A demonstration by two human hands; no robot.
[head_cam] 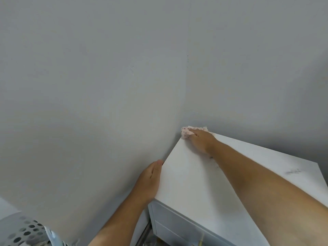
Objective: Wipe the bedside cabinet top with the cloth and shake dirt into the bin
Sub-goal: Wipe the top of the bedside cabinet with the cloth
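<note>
Cloth point(188, 132), pale with small red specks, sits way back at the far left corner of the white bedside cabinet top point(188, 174), pinned flat under the right hand point(201, 139); its fingers point(194, 131) lie stretched out on top, pressing rather than gripping, cloth poking out past the tips. Nearest us, a perforated grey bin point(23, 231) peeks in low left. The left hand point(150, 181) is flattened against the cabinet's left edge, fingers straight. Dark smudges point(292, 171) mark the top at right. Plain grey walls point(88, 86) meet in the corner behind.
</note>
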